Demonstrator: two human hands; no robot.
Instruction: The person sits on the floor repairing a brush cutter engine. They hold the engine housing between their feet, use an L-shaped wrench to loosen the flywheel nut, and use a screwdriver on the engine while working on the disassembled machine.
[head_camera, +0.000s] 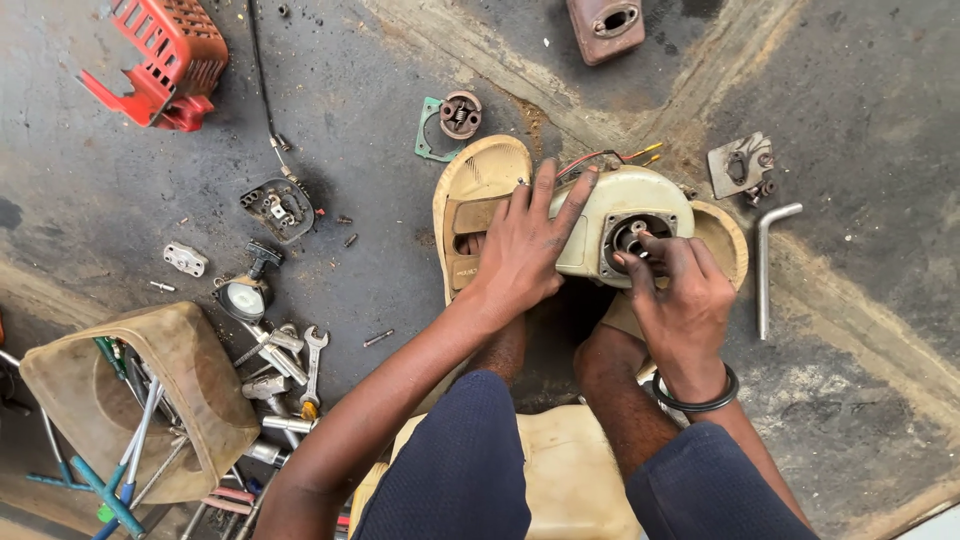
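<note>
Dark-blue shorts (470, 470) and knees fill the lower edge, above a cream container (565, 470) serving as a seat. On the stained concrete floor (400, 270), open ground lies to the right and upper centre, while tools crowd the left: a tan tub (190, 380) of screwdrivers, a red plastic cover (165, 60), spanners (312, 360). Between the sandalled feet sits the cream engine housing (610, 215), its long axis roughly left to right, round opening facing up. Left hand (520, 255) lies spread, bracing the housing's left end. Right hand (680, 290) pinches what is probably a small metal part at the opening.
</note>
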